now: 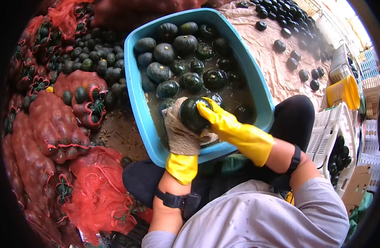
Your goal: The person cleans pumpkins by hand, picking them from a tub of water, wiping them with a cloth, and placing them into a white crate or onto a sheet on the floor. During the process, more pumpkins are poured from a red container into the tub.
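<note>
- Red net sacks point(58, 124) lie left of the blue tub point(135, 99).
- Over its near end I see right hand point(219, 118) curled on a squash point(192, 113), left hand point(179, 130) cupping it, fingertips hidden.
- Tub: murky water, more squashes point(163, 53).

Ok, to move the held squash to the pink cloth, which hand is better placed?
Probably the right hand: it curls over the squash on the side nearer the pink cloth, while the left hand, in a brown mitt, is on the opposite side.
</note>
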Tool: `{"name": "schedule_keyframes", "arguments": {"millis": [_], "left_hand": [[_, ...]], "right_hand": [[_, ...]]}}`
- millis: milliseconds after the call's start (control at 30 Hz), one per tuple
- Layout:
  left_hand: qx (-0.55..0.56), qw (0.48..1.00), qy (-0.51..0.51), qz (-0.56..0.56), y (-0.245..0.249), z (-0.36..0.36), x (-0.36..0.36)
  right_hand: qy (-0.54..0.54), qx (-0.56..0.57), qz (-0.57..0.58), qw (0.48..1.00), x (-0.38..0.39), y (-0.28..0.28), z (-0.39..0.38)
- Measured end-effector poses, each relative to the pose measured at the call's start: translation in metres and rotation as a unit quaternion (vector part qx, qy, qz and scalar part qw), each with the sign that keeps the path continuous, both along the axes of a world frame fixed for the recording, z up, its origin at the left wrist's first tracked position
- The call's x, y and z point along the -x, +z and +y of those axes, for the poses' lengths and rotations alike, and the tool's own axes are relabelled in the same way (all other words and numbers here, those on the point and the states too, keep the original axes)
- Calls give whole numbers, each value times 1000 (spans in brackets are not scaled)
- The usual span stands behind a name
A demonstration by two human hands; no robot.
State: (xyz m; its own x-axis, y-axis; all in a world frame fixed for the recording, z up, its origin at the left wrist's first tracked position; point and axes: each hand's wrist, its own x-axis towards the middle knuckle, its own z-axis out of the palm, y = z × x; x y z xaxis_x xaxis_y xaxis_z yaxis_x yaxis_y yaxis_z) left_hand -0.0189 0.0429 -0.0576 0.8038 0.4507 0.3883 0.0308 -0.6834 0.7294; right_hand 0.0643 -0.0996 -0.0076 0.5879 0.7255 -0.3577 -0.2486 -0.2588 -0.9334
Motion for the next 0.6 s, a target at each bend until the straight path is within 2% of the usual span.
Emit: {"name": "schedule_keyframes", "arguments": {"millis": [33,67,100,133,167,200,233,300,333,367,400,467,500,533,567,600], "left_hand": [[-10,999,47,-6,-15,-8,-4],[176,980,72,-51,10,-27,-6],[119,989,69,-53,20,-29,-9],[62,994,69,-56,30,-30,-12],[27,997,34,-64,30,-21,-10],[56,997,-3,-60,31,-15,-7],[86,994,-38,-56,33,-8,-5],[163,981,-98,-27,41,5,-1],[19,996,-84,38,52,9,6],[-14,999,-13,-27,30,4,8],[16,999,3,-43,24,-1,3],[68,996,65,9,21,-19,-9],[73,993,92,15,28,-27,-11],[23,996,87,27,28,-30,-8],[-27,995,82,41,28,-33,-2],[-34,995,76,49,29,-33,0]], "right_hand": [[-78,-59,26,995,6,-19,8],[-150,-123,45,980,12,-37,17],[-118,-91,-74,986,5,-37,13],[-73,-62,-291,952,0,-39,8],[-24,-30,-493,869,-3,-36,6],[79,14,-374,924,-1,-18,2],[72,-61,-421,902,-2,-25,-2],[74,-126,-405,902,-7,-19,-5],[57,-98,-355,928,-4,-19,-6],[43,-102,-203,973,-7,-16,-3],[18,-118,-158,980,-10,-29,-1],[-61,-110,22,992,-15,-54,5],[-142,-16,-67,987,-9,-58,21],[-197,-1,-223,955,-12,-86,24],[-248,15,-371,895,-14,-110,27],[-246,-13,-347,905,-4,-78,22]]}}
